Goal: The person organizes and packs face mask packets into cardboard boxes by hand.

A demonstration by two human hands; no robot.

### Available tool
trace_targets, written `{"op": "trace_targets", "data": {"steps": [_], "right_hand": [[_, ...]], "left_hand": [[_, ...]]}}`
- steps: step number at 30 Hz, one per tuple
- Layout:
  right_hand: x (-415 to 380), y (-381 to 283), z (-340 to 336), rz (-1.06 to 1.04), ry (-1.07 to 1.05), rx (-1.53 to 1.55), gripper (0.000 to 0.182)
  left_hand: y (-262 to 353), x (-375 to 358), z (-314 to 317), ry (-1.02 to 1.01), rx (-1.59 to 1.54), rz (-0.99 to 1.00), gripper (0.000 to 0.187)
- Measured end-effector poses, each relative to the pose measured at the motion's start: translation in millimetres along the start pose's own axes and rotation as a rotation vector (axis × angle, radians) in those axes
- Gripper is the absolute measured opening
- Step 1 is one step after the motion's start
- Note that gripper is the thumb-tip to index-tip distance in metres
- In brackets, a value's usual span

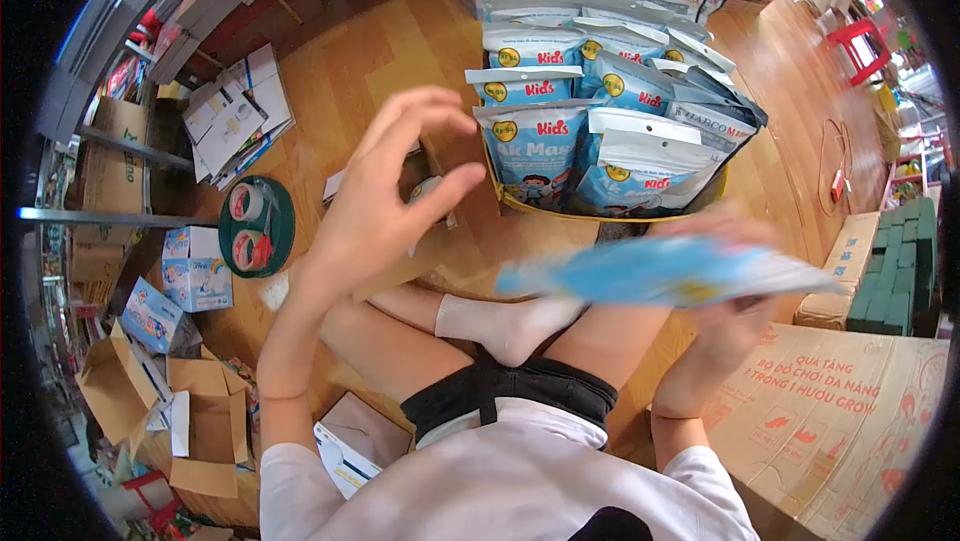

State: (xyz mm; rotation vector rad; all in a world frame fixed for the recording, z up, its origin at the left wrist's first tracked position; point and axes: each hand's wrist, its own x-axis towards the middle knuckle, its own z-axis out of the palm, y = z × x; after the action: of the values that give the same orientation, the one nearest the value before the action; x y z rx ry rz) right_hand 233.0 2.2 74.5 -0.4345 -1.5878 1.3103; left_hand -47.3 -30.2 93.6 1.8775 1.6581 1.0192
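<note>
My right hand (pixel 722 326) grips a flat blue and white mask packet (pixel 665 273), held level and blurred above my crossed legs. My left hand (pixel 385 196) is raised over the wooden floor with its fingers apart and curled, holding nothing. Ahead stands a yellow display box (pixel 560 211) packed with several upright blue "Kids" mask packets (pixel 535 146). The packet in my right hand is just below and in front of that box.
A green tray with tape rolls (pixel 257 226) lies on the floor at left, near small blue boxes (pixel 195 269) and open cardboard boxes (pixel 205 431). A large printed carton (pixel 830 421) sits at right. Stacks of paper (pixel 240 111) and shelves line the far left.
</note>
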Motion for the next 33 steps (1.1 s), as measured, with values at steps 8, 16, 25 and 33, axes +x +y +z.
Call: {"op": "trace_targets", "data": {"steps": [8, 16, 25, 33], "right_hand": [[40, 6, -1, -0.023, 0.208, -0.125, 0.050], [54, 35, 7, 0.054, 0.002, -0.352, 0.037], [58, 43, 17, 0.118, -0.020, -0.491, 0.036], [55, 49, 19, 0.149, 0.048, -0.451, 0.034]], "left_hand": [[-48, 33, 41, 0.179, 0.075, 0.145, 0.043], [-62, 36, 43, 0.032, 0.094, 0.129, 0.034], [-60, 29, 44, 0.150, 0.001, 0.185, 0.045], [-54, 15, 62, 0.015, 0.002, 0.288, 0.061]]}}
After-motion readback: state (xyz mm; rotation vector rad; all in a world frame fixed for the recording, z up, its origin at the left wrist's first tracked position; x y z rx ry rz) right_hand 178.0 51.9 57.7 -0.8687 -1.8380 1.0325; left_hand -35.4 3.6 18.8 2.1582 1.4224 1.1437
